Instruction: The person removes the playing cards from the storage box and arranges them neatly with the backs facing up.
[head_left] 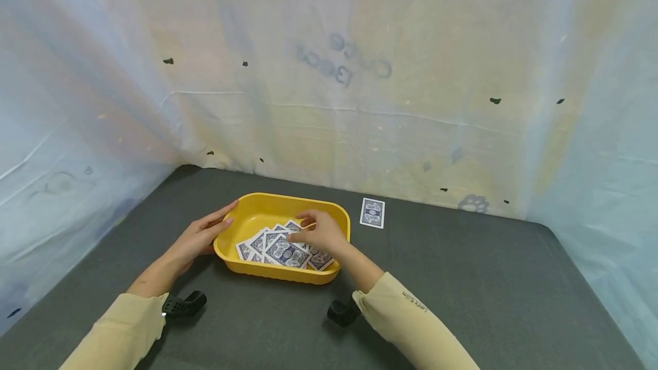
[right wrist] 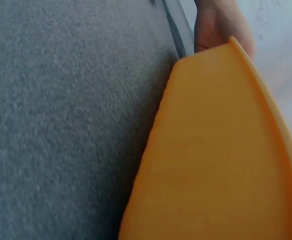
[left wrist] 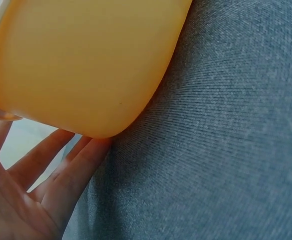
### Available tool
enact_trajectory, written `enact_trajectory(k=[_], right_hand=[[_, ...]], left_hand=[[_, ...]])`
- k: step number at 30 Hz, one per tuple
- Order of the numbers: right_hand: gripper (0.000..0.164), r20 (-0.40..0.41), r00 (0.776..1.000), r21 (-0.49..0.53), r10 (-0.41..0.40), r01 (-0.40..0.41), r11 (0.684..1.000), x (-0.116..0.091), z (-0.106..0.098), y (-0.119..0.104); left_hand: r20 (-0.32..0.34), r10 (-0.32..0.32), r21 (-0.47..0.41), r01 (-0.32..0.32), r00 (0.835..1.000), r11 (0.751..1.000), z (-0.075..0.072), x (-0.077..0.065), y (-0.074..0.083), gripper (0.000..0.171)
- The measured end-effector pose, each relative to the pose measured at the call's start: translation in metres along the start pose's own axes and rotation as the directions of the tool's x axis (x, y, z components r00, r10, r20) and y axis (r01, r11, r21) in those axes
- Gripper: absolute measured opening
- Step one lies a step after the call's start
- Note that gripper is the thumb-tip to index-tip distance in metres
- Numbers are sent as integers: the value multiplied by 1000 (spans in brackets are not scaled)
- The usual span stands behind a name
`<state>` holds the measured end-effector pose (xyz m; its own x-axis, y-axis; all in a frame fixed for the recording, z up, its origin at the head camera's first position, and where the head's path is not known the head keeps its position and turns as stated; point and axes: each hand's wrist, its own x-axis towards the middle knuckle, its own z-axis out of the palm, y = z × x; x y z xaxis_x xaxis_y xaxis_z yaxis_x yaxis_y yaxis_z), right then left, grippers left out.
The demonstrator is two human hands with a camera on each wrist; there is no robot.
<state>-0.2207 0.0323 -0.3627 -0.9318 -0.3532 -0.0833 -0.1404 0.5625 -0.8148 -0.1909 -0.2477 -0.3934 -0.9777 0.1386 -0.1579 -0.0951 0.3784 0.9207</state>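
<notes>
Head view alone shows cards (head_left: 287,252); left fingers (left wrist: 76,175) spread, right fingers' (head_left: 309,216) hold unclear.

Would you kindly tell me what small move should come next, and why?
Perhaps the right hand should pinch one of the cards: it is right over them, and the left hand holds the yellow tray by its left end.

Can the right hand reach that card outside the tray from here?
Likely yes: the right hand is over the yellow tray, and the lone card lies past its right end, only the rim between.
</notes>
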Motion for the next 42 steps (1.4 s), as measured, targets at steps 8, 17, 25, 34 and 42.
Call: enact_trajectory(k=[8,17,25,34,42], right_hand=[[60,62,998,-113,19,-12,993,0,11,-4],[75,94,994,-281,58,-29,959,-1,16,-3],[71,97,994,-348,56,-19,937,-5,17,2],[65,120,991,-324,59,-17,946,-5,16,3],[32,94,995,-255,26,-1,967,-8,8,2]], left_hand=[[1,-4,0,4,1000,1000,0,0,0,63],[-3,-9,-7,9,1000,1000,0,2,0,62],[-5,-1,-23,1,1000,1000,3,4,-2,60],[-9,-8,-21,8,1000,1000,2,2,-3,60],[-10,-3,-14,2,1000,1000,1,1,-2,62]])
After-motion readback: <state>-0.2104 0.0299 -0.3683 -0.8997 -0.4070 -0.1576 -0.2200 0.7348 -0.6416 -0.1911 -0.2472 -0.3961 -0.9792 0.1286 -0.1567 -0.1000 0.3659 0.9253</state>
